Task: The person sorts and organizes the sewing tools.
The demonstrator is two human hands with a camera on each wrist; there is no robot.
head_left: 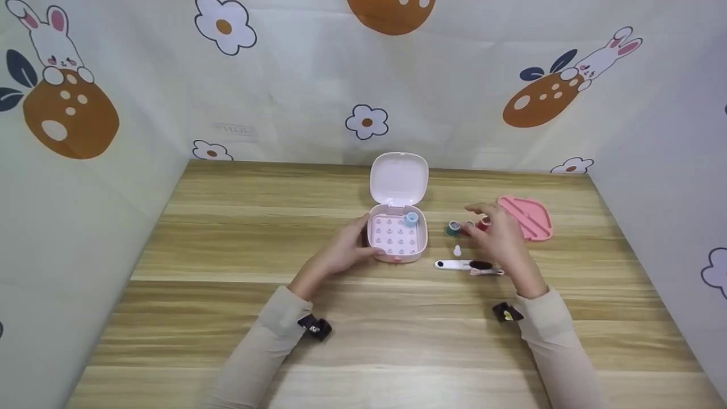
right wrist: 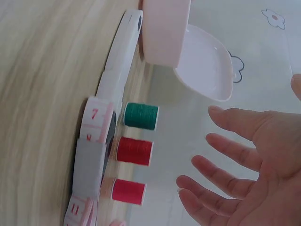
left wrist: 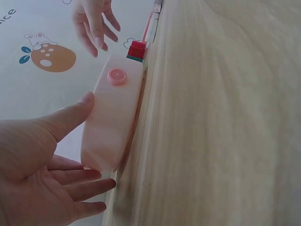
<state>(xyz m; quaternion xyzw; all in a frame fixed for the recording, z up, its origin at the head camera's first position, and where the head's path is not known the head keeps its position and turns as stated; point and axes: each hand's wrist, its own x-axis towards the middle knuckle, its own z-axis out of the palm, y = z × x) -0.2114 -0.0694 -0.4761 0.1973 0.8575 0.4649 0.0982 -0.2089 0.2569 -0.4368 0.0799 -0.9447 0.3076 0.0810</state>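
A pale pink sewing box (head_left: 398, 258) stands with its lid (head_left: 399, 177) raised, its floor set with rows of small pegs. One light blue thread spool (head_left: 412, 221) is at its back right. My left hand (head_left: 343, 247) touches the box's front left corner, thumb at the front edge and fingers fairly straight along the left side. To the right, my right hand (head_left: 502, 238) hovers over a green thread spool (right wrist: 141, 116) and two red ones, a nearer red spool (right wrist: 129, 191) and a middle red spool (right wrist: 135, 150). Its fingers are spread, holding nothing.
In front of the spools lie a small white piece (head_left: 457, 250), a white tool with a black part (head_left: 454, 264) and a folded measuring tape (right wrist: 94, 120). A pink divided tray (head_left: 542, 227) lies behind the right hand. Patterned cloth walls enclose the wooden table (head_left: 238, 227).
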